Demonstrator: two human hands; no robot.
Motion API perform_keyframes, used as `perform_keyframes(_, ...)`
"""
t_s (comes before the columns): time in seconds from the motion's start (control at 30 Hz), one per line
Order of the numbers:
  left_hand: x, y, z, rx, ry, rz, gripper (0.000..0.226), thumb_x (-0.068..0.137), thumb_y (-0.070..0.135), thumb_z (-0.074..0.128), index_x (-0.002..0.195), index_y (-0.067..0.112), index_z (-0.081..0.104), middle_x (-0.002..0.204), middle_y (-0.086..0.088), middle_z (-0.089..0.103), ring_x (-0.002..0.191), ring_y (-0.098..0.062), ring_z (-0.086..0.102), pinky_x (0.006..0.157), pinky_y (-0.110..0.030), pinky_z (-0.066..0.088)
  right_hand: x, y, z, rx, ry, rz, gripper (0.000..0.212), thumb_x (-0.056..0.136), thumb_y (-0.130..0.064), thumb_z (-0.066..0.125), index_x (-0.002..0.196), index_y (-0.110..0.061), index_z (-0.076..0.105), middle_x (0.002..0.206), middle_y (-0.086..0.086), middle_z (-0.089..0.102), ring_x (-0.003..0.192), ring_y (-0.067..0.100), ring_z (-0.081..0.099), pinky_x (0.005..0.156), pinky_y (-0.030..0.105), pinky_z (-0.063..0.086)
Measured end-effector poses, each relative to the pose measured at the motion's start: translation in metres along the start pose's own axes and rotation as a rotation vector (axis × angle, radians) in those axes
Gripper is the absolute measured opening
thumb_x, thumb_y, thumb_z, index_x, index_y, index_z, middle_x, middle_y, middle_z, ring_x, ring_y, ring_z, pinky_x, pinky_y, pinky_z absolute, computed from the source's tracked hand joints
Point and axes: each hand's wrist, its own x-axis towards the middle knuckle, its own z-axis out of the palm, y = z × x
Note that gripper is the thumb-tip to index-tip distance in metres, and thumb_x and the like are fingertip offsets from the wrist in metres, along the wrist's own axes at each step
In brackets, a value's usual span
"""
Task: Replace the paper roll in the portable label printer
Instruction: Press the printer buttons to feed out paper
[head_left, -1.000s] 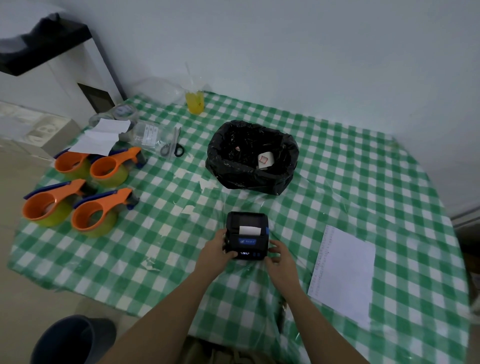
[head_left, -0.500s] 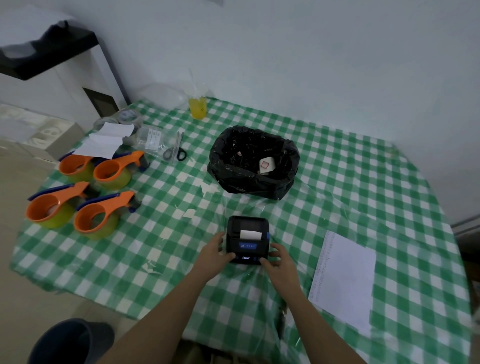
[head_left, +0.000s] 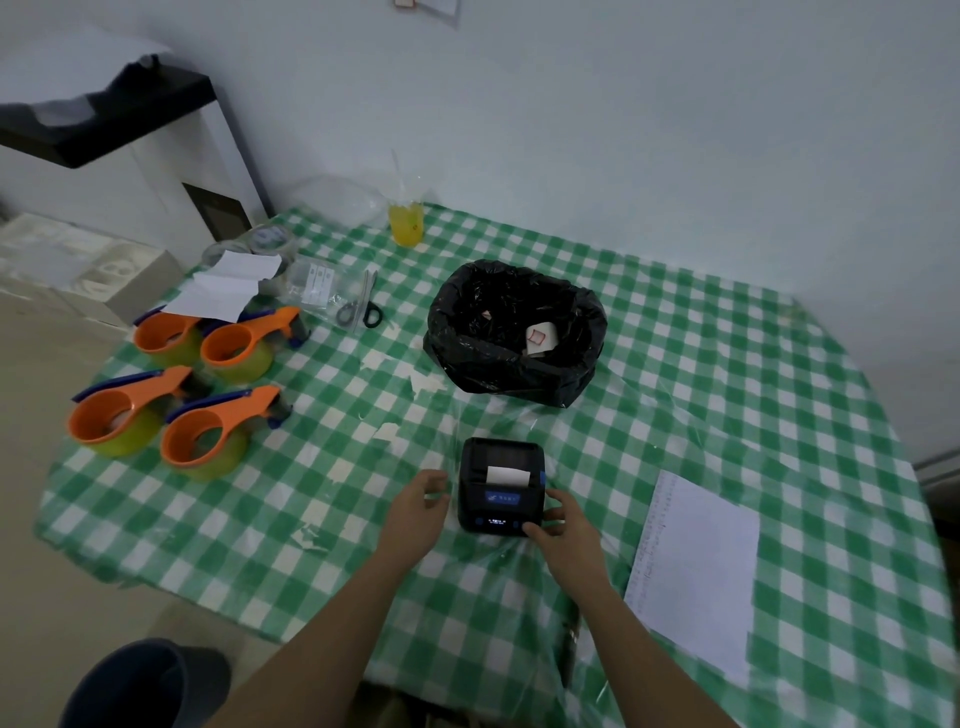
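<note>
Nearest, the person's two forearms are reaching in over the near edge of the table (head_left: 779, 395), which is covered in green-checked cloth under clear film. The label printer (head_left: 501, 483) is sitting flat on that cloth between the hands, lid down, with a white paper tab (head_left: 508, 474) showing at its slot. The right hand (head_left: 563, 525) is curling loosely against the printer's near right corner, fingers touching the casing, probably to steady it; the left hand (head_left: 418, 512) is half open just beside the left wall, its grip holding nothing, and I cannot tell whether it is touching. Right of them a white sheet (head_left: 696, 577) is lying flat. Left, four orange tape dispensers (head_left: 208, 436) are standing clustered out of the way. Farther off, a black-lined bin (head_left: 514, 338) is waiting just beyond the printer, seemingly for scrap, and scissors (head_left: 363, 312) and a yellow drink (head_left: 407, 223) are resting near the wall.
</note>
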Motion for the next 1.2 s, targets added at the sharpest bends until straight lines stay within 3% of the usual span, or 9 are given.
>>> perform_keyframes(0.27,0.0004,0.0032,0.0022,-0.007,-0.002,-0.006,0.029,0.091,0.006,0.049,0.119,0.009,0.055,0.119,-0.009,0.061,0.09,-0.017,0.056,0.079,-0.027,0.04,-0.0001,-0.0036,-0.0004,-0.059,-0.006,-0.019,0.058,0.081,-0.018,0.07,0.132,-0.019,0.043,0.096,0.001,0.06,0.083,0.017,0.062,0.074,0.028,0.048)
perform_keyframes(0.5,0.0017,0.0037,0.0021,0.008,-0.005,0.013,0.028,0.09,0.006,0.05,0.118,0.008,0.055,0.119,-0.012,0.062,0.091,-0.019,0.056,0.081,-0.028,0.041,-0.0007,-0.0038,-0.001,-0.086,-0.008,-0.032,0.055,0.08,-0.019,0.07,0.129,-0.021,0.045,0.097,0.004,0.063,0.087,0.021,0.065,0.083,0.04,0.055)
perform_keyframes(1.2,-0.0024,0.0045,-0.0015,0.012,0.004,0.04,0.028,0.091,0.008,0.049,0.118,0.009,0.055,0.118,-0.011,0.062,0.093,-0.019,0.057,0.084,-0.028,0.043,-0.0028,-0.0049,-0.0037,-0.107,-0.015,-0.028,0.054,0.081,-0.025,0.069,0.129,-0.021,0.045,0.106,0.006,0.064,0.09,0.02,0.064,0.082,0.037,0.054)
